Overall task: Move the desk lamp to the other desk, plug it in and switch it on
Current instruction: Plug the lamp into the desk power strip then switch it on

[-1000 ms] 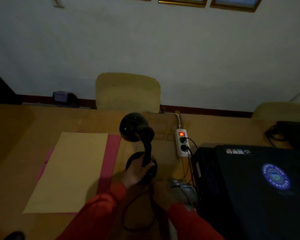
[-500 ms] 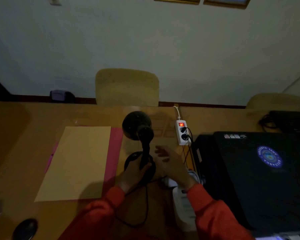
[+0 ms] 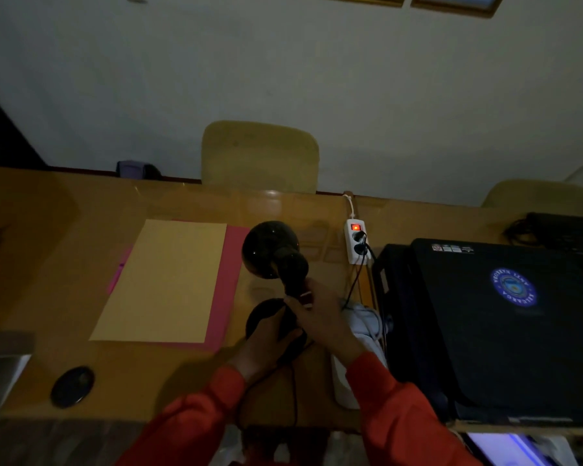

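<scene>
Black desk lamp [image 3: 276, 250] upright on desk [image 3: 64, 264]. Left hand [image 3: 266, 334] clasped over lamp base; right hand [image 3: 323, 314] fingers pinching lamp neck.

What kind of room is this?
Probably an office or study room: a long wooden desk, chairs along the wall, a closed laptop, paper folders and a power strip.

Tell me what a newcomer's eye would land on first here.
The glowing red switch on the white power strip stands out at the desk's far edge. Nearer, both hands work the unlit black desk lamp: the left hand on its base, the right hand at its neck.
</scene>
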### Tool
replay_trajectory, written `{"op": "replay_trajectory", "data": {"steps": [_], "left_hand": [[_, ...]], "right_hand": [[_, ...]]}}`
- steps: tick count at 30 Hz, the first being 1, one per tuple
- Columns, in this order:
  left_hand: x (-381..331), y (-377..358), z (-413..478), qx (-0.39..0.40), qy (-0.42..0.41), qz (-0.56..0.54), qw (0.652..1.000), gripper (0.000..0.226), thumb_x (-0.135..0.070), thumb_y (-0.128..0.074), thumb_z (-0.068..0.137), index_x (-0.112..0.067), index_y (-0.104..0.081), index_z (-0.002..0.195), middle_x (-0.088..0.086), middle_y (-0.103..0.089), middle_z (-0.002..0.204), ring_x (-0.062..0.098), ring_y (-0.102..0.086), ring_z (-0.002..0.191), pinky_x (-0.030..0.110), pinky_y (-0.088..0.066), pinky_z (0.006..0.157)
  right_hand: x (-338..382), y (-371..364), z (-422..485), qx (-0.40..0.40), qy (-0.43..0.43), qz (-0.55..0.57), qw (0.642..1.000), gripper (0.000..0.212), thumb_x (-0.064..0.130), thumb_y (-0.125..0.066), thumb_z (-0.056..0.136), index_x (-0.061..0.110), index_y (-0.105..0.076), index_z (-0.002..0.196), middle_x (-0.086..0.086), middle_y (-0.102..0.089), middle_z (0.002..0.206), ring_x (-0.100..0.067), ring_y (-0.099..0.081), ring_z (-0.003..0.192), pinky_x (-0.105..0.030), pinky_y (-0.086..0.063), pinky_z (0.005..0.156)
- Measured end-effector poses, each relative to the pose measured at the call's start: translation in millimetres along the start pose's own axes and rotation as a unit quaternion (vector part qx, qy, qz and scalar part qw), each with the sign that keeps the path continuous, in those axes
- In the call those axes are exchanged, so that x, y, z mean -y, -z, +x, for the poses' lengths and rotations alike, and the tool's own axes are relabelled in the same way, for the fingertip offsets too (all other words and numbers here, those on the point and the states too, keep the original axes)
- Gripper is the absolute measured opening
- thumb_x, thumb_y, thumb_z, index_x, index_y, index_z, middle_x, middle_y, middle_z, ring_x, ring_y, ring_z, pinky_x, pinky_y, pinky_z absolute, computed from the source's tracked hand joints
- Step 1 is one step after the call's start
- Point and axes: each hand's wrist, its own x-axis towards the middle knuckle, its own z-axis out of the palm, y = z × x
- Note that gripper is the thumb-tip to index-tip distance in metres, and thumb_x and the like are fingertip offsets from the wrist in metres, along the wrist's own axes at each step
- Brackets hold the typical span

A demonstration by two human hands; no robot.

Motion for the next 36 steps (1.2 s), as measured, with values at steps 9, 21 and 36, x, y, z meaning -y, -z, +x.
{"op": "replay_trajectory", "data": {"steps": [9,21,36], "left_hand": [[33,-23,-51,-0.002,0.091,0.261,0.961,0.065,-0.022,-0.057,0.090,-0.015,-0.025,0.145,0.007,-0.013,0.160,0.025,-0.021,0.145,0.034,-0.027,0.116],[26,-67,-85,0.001,0.104,0.326,0.940,0.071,-0.023,-0.051,0.089,-0.018,-0.012,0.149,0.003,0.004,0.162,0.027,-0.022,0.144,0.040,-0.036,0.110],[20,-53,-70,0.009,0.113,0.399,0.910,0.071,-0.033,-0.058,0.083,-0.018,-0.024,0.143,0.005,-0.018,0.158,0.027,-0.024,0.141,0.041,-0.029,0.113]], "right_hand": [[-10,30,-35,0.066,0.014,-0.060,0.996,0.028,0.021,-0.055,0.094,0.008,-0.053,0.119,-0.015,-0.059,0.119,-0.027,-0.057,0.105,-0.034,-0.048,0.089],[-20,55,-70,0.089,0.043,-0.071,0.993,0.027,0.016,-0.055,0.095,0.003,-0.054,0.118,-0.020,-0.058,0.119,-0.032,-0.056,0.107,-0.039,-0.048,0.091],[-11,48,-58,0.058,0.066,-0.006,0.996,0.041,0.022,-0.067,0.086,0.008,-0.051,0.122,-0.014,-0.058,0.118,-0.025,-0.058,0.106,-0.026,-0.045,0.081]]}}
